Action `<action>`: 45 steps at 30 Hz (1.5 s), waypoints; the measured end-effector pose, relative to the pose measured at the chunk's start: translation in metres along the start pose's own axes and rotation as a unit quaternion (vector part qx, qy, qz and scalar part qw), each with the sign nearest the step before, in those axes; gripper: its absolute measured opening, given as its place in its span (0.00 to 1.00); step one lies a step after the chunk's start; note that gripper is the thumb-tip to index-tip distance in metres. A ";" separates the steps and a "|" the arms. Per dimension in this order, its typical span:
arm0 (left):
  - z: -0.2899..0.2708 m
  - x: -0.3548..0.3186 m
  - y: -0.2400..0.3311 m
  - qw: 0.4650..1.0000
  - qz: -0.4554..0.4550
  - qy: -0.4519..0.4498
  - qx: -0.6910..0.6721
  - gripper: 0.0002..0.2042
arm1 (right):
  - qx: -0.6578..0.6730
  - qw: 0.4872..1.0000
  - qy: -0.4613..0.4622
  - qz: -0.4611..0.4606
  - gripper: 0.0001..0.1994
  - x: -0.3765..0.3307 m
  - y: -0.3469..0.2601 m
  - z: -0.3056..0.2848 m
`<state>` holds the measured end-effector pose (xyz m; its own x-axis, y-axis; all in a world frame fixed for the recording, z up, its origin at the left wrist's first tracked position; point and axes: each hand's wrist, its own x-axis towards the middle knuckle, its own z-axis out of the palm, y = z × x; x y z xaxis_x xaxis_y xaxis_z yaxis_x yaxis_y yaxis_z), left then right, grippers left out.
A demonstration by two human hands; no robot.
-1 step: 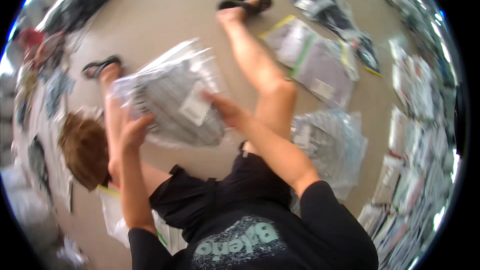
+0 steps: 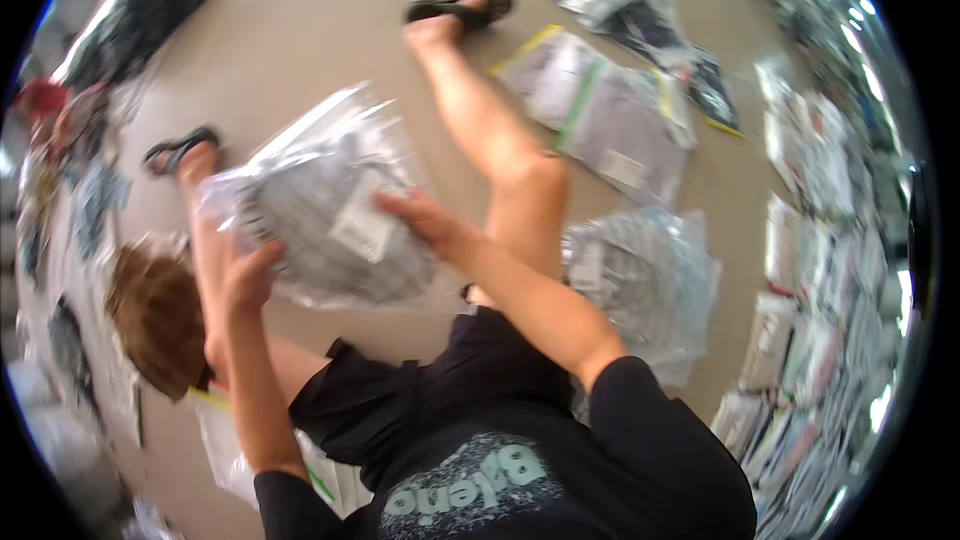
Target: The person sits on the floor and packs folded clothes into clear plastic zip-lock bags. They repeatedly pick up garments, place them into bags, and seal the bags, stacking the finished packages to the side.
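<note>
A clear plastic bag with a folded grey striped garment (image 2: 310, 220) is held up between my hands, above the floor and between my legs. My left hand (image 2: 250, 275) grips its near left edge, with the thumb on top. At the right side, my right hand (image 2: 430, 225) holds the bag beside a white label (image 2: 363, 223), fingertips lying over the label's edge. The fingers beneath the bag are hidden. Another clear bag with a grey striped garment (image 2: 630, 265) lies on the floor, right of my right forearm.
Bagged pale lilac garments (image 2: 625, 130) and bagged dark garments (image 2: 620, 0) lie at the far right. Stacks of bagged clothes (image 2: 810, 310) line the right side. A brown bundle (image 2: 155, 315) sits by my left leg. Dark plastic-wrapped goods (image 2: 150, 10) lie far left.
The view has shifted slightly, so most things appear a little further left. Both hands keep their hold on the bagged garment.
</note>
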<state>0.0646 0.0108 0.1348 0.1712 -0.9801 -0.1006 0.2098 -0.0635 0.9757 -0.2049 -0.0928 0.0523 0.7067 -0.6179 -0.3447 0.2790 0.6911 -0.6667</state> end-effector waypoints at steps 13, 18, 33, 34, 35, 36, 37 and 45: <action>0.029 0.033 -0.185 0.737 0.066 -0.100 0.666 0.31 | 0.086 0.922 0.332 -0.180 0.34 -0.383 -0.143 -0.102; 0.014 0.035 -0.202 0.703 0.080 -0.065 0.703 0.31 | -0.356 0.798 0.475 0.103 0.38 -0.415 -0.097 -0.243; 0.016 0.006 -0.141 0.823 0.078 0.009 0.562 0.18 | -0.586 0.427 0.678 -0.121 0.11 -0.053 -0.187 -0.419; 0.006 -0.001 -0.139 0.841 0.071 0.027 0.535 0.17 | -0.595 0.407 0.668 -0.187 0.10 -0.042 -0.205 -0.412; -0.002 -0.008 -0.139 0.859 0.065 0.045 0.506 0.16 | -0.600 0.384 0.655 -0.251 0.10 -0.038 -0.229 -0.407; -0.010 -0.010 -0.131 0.866 0.078 0.068 0.490 0.13 | -0.624 0.419 0.613 -0.245 0.08 -0.025 -0.254 -0.380; -0.010 -0.007 -0.121 0.898 0.032 0.067 0.434 0.13 | -0.611 0.452 0.556 -0.336 0.09 -0.019 -0.267 -0.357; -0.036 0.013 -0.106 0.967 -0.127 0.063 -0.213 0.38 | -0.520 0.747 -0.011 -0.415 0.16 0.063 -0.251 -0.083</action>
<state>0.0793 0.0115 0.0228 0.1721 -0.9112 -0.3744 0.6328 -0.1890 0.7509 -0.2847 -0.3365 0.1434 0.5839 -0.6578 0.4758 -0.0209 -0.5981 -0.8011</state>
